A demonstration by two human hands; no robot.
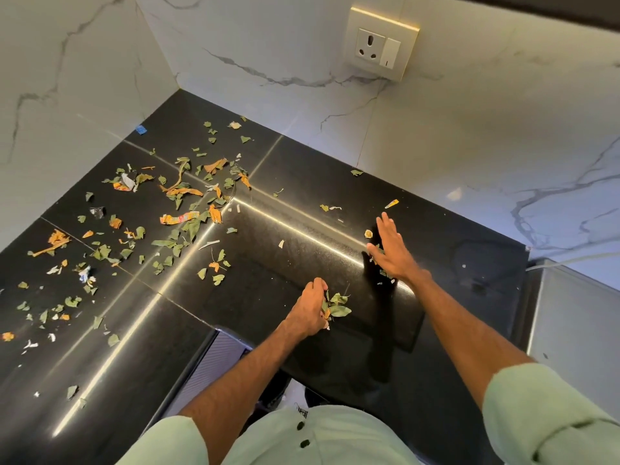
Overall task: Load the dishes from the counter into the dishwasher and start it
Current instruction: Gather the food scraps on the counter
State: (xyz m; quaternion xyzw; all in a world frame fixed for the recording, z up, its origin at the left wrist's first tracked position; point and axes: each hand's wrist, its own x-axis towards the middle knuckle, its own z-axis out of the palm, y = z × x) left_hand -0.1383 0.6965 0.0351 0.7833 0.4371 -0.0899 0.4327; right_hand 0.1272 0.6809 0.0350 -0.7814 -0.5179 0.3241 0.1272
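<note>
On the black stone counter [302, 256] I can find no dishes, and no dishwasher shows either (a ribbed panel below the counter edge could be anything), so the task's own things are out of view. What my 2 hands are working on is litter.

My left hand [310, 305] is curled round a bunch of green leaves [338, 306] near the front edge. My right hand [391, 250] lies flat on the stone with its fingers straight, a few leaf scraps [383, 272] touching its inner side. To the left, well apart from both hands, is the main scatter of leaf bits, orange peelings and paper [181, 209], with 1 printed wrapper strip [177, 218] in it.

I judge this stuff to be very light, limp to brittle, and no danger if dropped. It will crumble or slip free rather than resist. Pinching each piece would be slow, so I would rake it along the polished stone with a flat palm into a heap and scoop it from beneath. The stone looks slick, which should help sliding. Thin flat bits may cling and need a fingernail.
</note>
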